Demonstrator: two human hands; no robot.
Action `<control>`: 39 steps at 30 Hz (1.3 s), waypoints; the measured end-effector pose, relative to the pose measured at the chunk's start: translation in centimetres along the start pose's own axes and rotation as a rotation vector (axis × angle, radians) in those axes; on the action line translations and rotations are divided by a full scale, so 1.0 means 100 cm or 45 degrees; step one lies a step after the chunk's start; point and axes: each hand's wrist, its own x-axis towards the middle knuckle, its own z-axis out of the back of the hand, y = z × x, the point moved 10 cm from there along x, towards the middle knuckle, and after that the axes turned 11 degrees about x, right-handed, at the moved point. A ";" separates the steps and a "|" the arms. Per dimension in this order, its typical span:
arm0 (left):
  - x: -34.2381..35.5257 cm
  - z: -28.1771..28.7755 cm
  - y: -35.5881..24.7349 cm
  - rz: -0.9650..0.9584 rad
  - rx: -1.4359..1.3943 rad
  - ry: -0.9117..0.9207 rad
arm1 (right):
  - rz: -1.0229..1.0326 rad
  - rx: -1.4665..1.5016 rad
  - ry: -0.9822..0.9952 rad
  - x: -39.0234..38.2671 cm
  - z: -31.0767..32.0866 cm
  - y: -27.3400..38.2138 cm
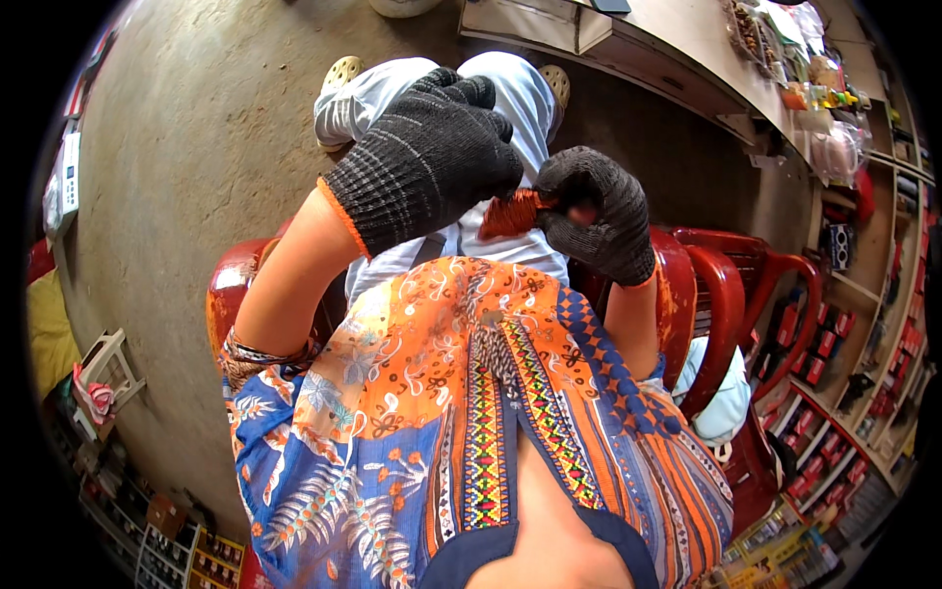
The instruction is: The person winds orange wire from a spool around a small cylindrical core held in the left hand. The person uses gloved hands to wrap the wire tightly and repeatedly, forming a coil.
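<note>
Looks like you're mid-job: that reddish, wire-like bundle (509, 215) sits between your hands, your right hand (610, 214) pinching one end. Your left hand's (427, 152) curled, can't tell if its grip has anything. How much is left doesn't show.

We see a small copper-red, ridged piece (510, 215), broad at its left end and narrowing rightward, held aslant between our left hand (432, 157) and our right hand (601, 218), which grips the narrow end.
</note>
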 end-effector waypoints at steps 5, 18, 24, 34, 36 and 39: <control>-0.001 -0.003 0.004 -0.083 -0.247 -0.287 | 0.115 0.548 -0.059 0.001 0.004 -0.001; -0.012 -0.063 0.010 0.297 -1.535 -0.250 | -0.007 1.191 -0.332 0.000 0.007 -0.033; -0.019 -0.074 0.009 0.600 -2.171 0.026 | 0.053 1.215 -0.418 -0.004 0.020 -0.039; -0.020 -0.090 -0.006 0.577 -2.391 -0.131 | -0.030 1.253 -0.544 0.000 0.014 -0.044; -0.021 -0.079 0.005 0.661 -1.966 -0.094 | -0.054 1.573 -0.551 0.001 0.006 -0.048; -0.030 -0.060 0.018 0.725 -1.429 -0.457 | -0.041 1.721 -0.507 0.004 -0.001 -0.047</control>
